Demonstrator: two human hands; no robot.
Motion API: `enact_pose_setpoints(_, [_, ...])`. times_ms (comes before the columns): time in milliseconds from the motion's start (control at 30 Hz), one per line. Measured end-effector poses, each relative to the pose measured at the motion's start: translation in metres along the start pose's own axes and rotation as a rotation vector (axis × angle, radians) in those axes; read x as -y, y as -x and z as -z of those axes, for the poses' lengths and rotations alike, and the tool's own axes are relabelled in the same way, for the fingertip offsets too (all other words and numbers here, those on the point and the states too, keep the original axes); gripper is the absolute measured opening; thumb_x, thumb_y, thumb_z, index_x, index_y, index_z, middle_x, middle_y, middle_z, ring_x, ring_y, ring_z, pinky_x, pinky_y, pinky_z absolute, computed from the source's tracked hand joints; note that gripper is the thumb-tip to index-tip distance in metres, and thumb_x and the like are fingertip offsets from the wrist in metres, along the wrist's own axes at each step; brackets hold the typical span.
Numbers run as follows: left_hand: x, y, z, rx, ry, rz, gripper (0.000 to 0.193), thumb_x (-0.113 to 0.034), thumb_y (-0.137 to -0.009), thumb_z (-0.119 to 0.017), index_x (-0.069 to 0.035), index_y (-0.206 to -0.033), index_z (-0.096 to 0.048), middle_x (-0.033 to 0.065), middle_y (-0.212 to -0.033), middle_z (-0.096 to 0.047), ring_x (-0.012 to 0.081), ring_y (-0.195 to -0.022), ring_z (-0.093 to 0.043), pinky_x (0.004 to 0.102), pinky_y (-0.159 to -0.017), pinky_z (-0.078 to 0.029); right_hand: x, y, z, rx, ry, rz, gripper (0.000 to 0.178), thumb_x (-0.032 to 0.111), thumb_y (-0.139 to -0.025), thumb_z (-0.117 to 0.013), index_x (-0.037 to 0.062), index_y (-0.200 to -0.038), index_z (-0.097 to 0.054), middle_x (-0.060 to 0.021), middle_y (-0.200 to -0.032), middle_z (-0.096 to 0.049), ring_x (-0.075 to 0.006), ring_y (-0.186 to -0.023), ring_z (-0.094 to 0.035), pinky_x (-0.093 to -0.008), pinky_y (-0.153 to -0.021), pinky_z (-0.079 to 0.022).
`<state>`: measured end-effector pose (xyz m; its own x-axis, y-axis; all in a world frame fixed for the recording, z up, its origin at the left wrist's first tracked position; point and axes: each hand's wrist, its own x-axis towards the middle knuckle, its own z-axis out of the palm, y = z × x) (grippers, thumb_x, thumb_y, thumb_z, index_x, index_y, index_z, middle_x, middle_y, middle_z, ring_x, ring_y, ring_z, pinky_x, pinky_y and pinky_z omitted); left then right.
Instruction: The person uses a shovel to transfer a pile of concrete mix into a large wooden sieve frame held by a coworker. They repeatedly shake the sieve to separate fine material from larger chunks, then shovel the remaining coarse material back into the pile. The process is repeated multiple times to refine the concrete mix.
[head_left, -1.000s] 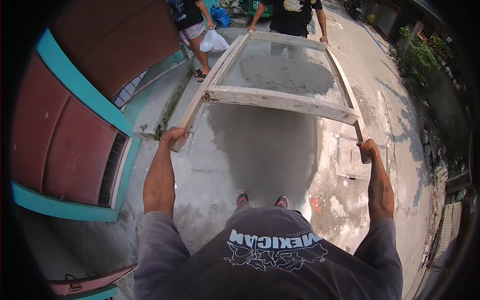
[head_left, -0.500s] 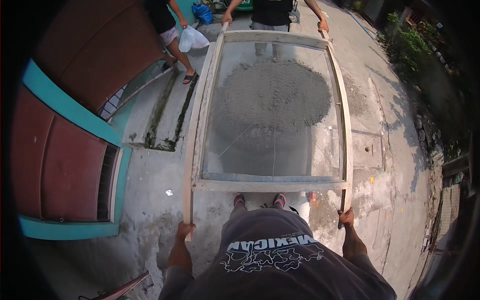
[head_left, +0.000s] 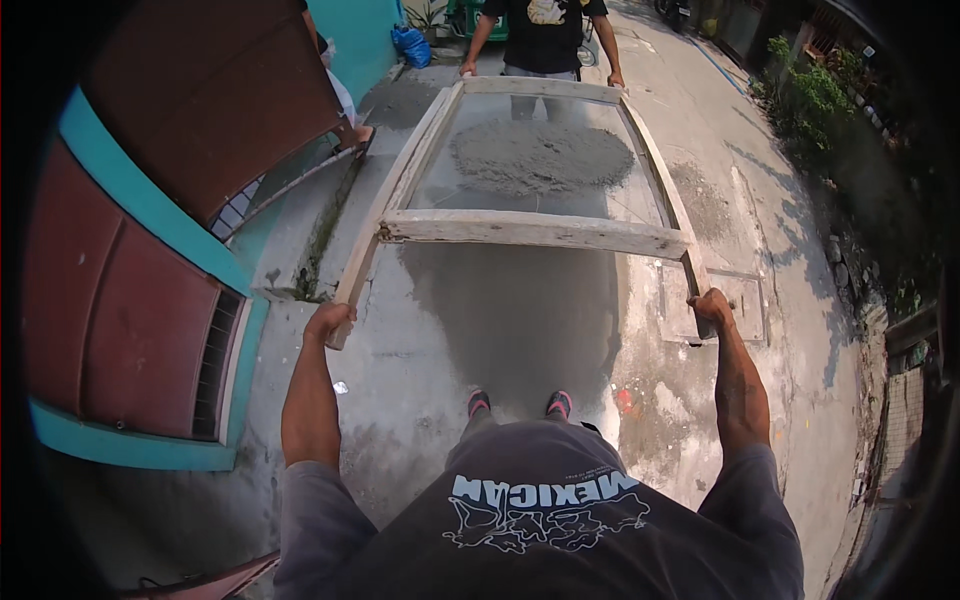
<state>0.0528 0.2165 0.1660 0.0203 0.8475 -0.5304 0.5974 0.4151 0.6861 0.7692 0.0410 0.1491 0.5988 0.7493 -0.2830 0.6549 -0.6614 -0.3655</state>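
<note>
A large wooden-framed sieve (head_left: pixel 540 230) is held off the ground between me and another person, with a mesh inside its frame. A heap of lumpy grey sand (head_left: pixel 540 158) shows within the frame, toward the far side, and appears to lie on the mesh. My left hand (head_left: pixel 330 320) is closed around the end of the left wooden handle. On the other side, my right hand (head_left: pixel 712 308) grips the right handle's end. Both my arms are stretched forward. The other person's hands (head_left: pixel 468 70) hold the two far corners of the frame.
A dark grey patch (head_left: pixel 520 320) covers the concrete beneath the sieve, ahead of my feet. To the left stand a teal-framed wall and a brown gate (head_left: pixel 210 90), with a second person partly hidden behind it. A blue bag (head_left: pixel 410 46) sits farther back. Plants (head_left: pixel 815 90) line the right side.
The sieve has moved away from me, and its near bar stands higher in view. My arms have stretched forward with it. The person at the left has moved mostly behind the gate.
</note>
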Motion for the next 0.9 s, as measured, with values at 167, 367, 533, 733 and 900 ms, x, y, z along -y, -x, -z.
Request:
enact_pose_setpoints(167, [0.193, 0.063, -0.092, -0.143, 0.016, 0.140, 0.022, -0.016, -0.057, -0.059, 0.002, -0.069, -0.057, 0.0076, -0.062, -0.056, 0.0162, -0.058, -0.054, 0.0276, -0.053, -0.042, -0.137, 0.110, -0.142, -0.094, -0.230, -0.040, 0.040, 0.020, -0.064, -0.063, -0.0056, -0.084, -0.041, -0.0240, -0.076, -0.055, -0.0323, -0.074, -0.057, -0.0356, -0.065, -0.044])
enact_pose_setpoints(367, [0.283, 0.118, -0.132, -0.128, 0.151, 0.291, 0.030, -0.014, -0.053, -0.062, 0.003, -0.077, -0.057, 0.0094, -0.070, -0.057, 0.0176, -0.065, -0.054, 0.0312, -0.057, -0.042, -0.202, 0.169, -0.180, -0.079, -0.444, -0.121, 0.031, 0.007, -0.058, -0.068, 0.0003, -0.082, -0.049, -0.0077, -0.071, -0.056, -0.0189, -0.065, -0.053, -0.0294, -0.061, -0.043])
enact_pose_setpoints(533, [0.244, 0.038, -0.118, -0.169, -0.053, 0.263, 0.018, -0.015, -0.058, -0.059, 0.001, -0.068, -0.059, 0.0072, -0.066, -0.057, 0.0168, -0.062, -0.054, 0.0304, -0.057, -0.042, -0.194, 0.075, -0.181, -0.266, -0.078, 0.074, 0.027, 0.018, -0.059, -0.069, 0.0023, -0.052, -0.049, -0.0059, -0.043, -0.048, -0.0165, -0.037, -0.043, -0.0306, -0.036, -0.035])
enact_pose_setpoints(733, [0.003, -0.012, 0.012, 0.123, 0.035, 0.213, 0.029, -0.023, -0.053, -0.060, -0.005, -0.075, -0.054, 0.0080, -0.066, -0.054, 0.0196, -0.055, -0.052, 0.0335, -0.049, -0.043, 0.013, -0.021, -0.013, -0.040, 0.045, 0.011, 0.042, 0.032, -0.062, -0.063, -0.0087, -0.069, -0.056, -0.0225, -0.071, -0.058, -0.0284, -0.068, -0.058, -0.0327, -0.058, -0.046])
enact_pose_setpoints(900, [-0.048, -0.014, 0.023, 0.044, 0.114, 0.197, 0.025, -0.017, -0.057, -0.058, -0.001, -0.075, -0.052, 0.0090, -0.061, -0.054, 0.0198, -0.049, -0.053, 0.0322, -0.044, -0.044, 0.043, -0.021, 0.036, 0.044, 0.032, -0.065, 0.042, 0.032, -0.063, -0.062, -0.0086, -0.070, -0.057, -0.0219, -0.071, -0.058, -0.0297, -0.070, -0.059, -0.0353, -0.061, -0.045])
